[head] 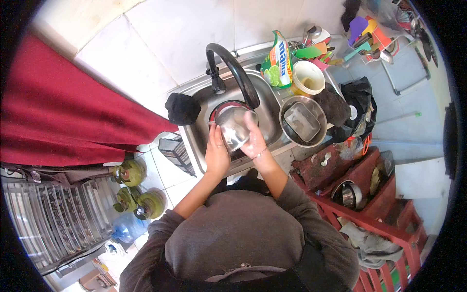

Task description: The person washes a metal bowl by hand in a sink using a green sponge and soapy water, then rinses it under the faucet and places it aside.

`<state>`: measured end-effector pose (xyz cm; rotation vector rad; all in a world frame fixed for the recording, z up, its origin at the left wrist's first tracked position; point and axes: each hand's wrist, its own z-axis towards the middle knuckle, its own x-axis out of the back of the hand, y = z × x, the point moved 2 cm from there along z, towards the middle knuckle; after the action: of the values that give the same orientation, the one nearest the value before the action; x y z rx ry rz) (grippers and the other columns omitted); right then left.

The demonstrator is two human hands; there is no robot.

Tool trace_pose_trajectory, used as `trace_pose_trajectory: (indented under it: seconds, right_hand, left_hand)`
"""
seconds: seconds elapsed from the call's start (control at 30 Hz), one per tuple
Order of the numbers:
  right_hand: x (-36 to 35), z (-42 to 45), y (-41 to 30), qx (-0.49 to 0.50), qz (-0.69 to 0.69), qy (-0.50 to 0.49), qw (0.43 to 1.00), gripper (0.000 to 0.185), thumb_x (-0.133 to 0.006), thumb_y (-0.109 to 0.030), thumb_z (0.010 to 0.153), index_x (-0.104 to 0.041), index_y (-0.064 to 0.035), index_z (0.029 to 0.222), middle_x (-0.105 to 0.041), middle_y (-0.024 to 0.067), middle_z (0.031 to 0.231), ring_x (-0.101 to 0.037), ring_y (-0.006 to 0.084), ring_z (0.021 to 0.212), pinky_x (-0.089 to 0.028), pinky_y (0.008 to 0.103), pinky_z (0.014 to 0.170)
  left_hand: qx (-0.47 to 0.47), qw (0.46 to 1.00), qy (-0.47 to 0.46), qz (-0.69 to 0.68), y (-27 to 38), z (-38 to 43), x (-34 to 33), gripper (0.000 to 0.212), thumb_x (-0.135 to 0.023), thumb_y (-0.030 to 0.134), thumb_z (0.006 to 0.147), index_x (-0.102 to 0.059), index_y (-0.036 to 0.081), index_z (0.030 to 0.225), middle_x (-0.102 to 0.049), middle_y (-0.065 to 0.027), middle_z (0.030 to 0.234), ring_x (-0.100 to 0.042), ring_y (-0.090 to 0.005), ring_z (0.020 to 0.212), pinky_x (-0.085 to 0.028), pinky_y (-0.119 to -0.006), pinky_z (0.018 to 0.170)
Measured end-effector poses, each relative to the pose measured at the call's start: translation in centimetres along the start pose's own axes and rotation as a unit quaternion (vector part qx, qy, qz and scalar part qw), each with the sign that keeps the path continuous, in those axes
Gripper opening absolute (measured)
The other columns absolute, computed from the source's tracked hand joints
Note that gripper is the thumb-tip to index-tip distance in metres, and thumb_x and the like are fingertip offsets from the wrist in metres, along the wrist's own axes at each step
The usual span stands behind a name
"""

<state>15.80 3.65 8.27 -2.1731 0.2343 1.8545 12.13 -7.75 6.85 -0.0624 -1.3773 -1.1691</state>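
Note:
Between my two hands I hold a shiny, rounded container, steel or clear plastic, tilted over the steel sink. My left hand lies flat along its near left side, fingers together. Against its right side presses my right hand, wet, with the thumb up near the rim. Below the container a red-rimmed round vessel sits in the basin, mostly hidden. A black gooseneck faucet arches over from behind, its spout end just above the container's far right; I cannot tell whether water runs.
Right of the basin stand a steel bowl holding a clear plastic tub, a white bucket and a dish soap pouch. A black cloth-like bundle sits on the left rim. Red wooden shelving stands to my right, gas cylinders left.

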Motion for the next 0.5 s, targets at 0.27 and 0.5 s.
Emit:
trace_pose_trajectory:
  seconds: [0.27, 0.5]
  right_hand:
    - [5.7, 0.8, -3.0, -0.129, -0.158, 0.070, 0.976, 0.024, -0.052, -0.022, 0.079, -0.050, -0.0050, 0.095, -0.056, 0.0079, 0.089, -0.055, 0.0193, 0.082, -0.046, 0.0349, 0.072]
    - [6.3, 3.0, -4.9, -0.184, -0.391, 0.095, 0.897, 0.042, -0.056, -0.034, 0.075, -0.046, -0.0055, 0.104, -0.051, 0.0063, 0.099, -0.050, 0.0172, 0.091, -0.041, 0.0330, 0.079]
  left_hand:
    - [-0.087, 0.981, -0.036, -0.167, -2.5, 0.0, 2.1, 0.093, -0.057, 0.008, 0.054, 0.001, -0.001, 0.127, -0.007, -0.0206, 0.131, -0.014, -0.0338, 0.121, -0.021, -0.042, 0.095]
    - [0.370, 0.570, -0.140, -0.720, -6.6, 2.2, -0.6, 0.046, -0.039, 0.045, 0.081, -0.042, 0.006, 0.105, -0.051, -0.0075, 0.096, -0.051, -0.0198, 0.087, -0.041, -0.036, 0.078]
